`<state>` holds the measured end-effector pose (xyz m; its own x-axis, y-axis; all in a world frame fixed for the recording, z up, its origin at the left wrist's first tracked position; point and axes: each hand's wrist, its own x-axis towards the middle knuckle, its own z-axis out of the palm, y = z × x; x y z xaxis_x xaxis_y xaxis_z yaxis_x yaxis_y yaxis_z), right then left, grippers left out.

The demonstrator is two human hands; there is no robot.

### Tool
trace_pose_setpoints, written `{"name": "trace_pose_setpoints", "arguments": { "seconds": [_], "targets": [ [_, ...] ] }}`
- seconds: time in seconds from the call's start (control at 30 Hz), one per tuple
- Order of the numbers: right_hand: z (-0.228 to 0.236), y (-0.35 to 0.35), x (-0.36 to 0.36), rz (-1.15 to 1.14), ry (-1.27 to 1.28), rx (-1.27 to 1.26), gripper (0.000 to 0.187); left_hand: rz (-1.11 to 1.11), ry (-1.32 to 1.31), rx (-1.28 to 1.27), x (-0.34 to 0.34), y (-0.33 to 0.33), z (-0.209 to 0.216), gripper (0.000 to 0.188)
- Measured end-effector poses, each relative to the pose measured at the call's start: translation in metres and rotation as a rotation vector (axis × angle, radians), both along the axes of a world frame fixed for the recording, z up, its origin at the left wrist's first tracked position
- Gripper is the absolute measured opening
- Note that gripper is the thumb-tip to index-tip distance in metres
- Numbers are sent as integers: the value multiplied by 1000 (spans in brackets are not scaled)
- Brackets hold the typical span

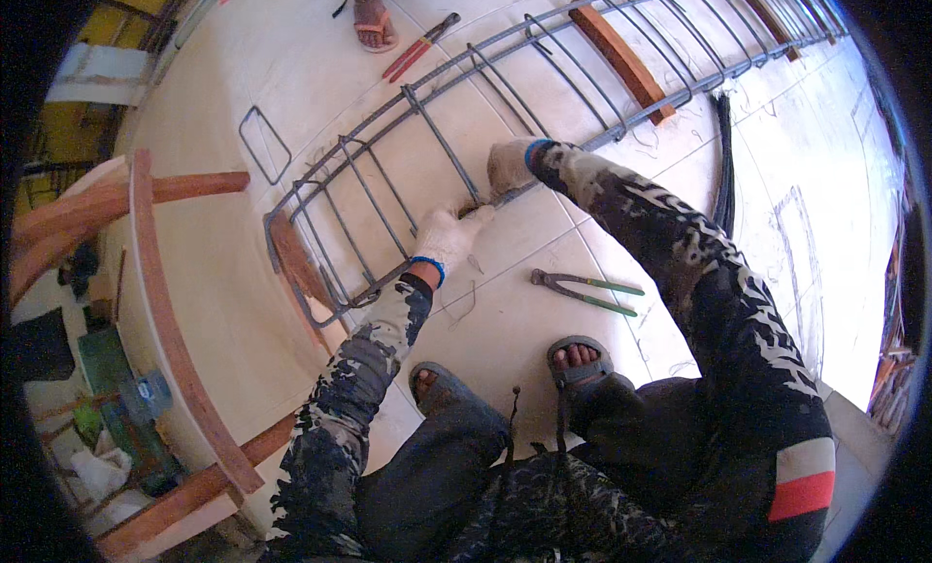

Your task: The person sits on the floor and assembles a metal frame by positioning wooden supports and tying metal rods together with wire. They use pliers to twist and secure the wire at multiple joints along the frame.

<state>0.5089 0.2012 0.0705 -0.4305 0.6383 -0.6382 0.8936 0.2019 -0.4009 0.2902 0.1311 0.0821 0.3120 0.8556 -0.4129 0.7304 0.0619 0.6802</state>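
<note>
A long rebar cage (pixel 367 193) of dark steel bars and stirrups lies across the tiled floor. Both my hands wear white knitted gloves with blue cuffs. At the cage's near long bar, my left hand (pixel 449 235) is closed around the bar, close to the foot of a stirrup. My right hand (pixel 512 168) is curled just beyond it, right over the same bar. What its fingers hold is hidden by the glove. Green-handled pincers (pixel 588 290) lie on the tiles in front of my feet, touched by neither hand.
Wood blocks (pixel 623 62) sit under the cage. Red-handled pincers (pixel 420 49) and another person's sandalled foot (pixel 373 21) are beyond it. A loose stirrup (pixel 264 144) lies left, a black wire bundle (pixel 724 165) right. A wooden frame (pixel 155 262) stands at the left.
</note>
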Motion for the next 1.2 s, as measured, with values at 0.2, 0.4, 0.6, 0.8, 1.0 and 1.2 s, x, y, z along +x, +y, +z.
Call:
{"name": "trace_pose_setpoints", "arguments": {
  "seconds": [0.2, 0.4, 0.6, 0.8, 1.0, 1.2],
  "targets": [
    [57, -139, -5, -594, 492, 752, 23, -46, -33, -73, 13, -6, 40, 35],
    [15, -175, -12, -429, 334, 904, 53, -95, -77, -84, 10, -2, 31, 35],
    [25, -163, -18, -389, 165, 697, 48, -68, -82, 10, -9, -2, -2, 44],
    [12, -165, -21, -440, 317, 489, 18, 97, -170, 57, 4, -10, 23, 40],
    [-1, -165, -15, -528, 449, 514, 15, -119, -153, 574, 4, -27, 24, 38],
    [2, -163, -14, -541, 379, 523, 18, -115, -180, 659, 6, -27, 21, 31]
  ]
}}
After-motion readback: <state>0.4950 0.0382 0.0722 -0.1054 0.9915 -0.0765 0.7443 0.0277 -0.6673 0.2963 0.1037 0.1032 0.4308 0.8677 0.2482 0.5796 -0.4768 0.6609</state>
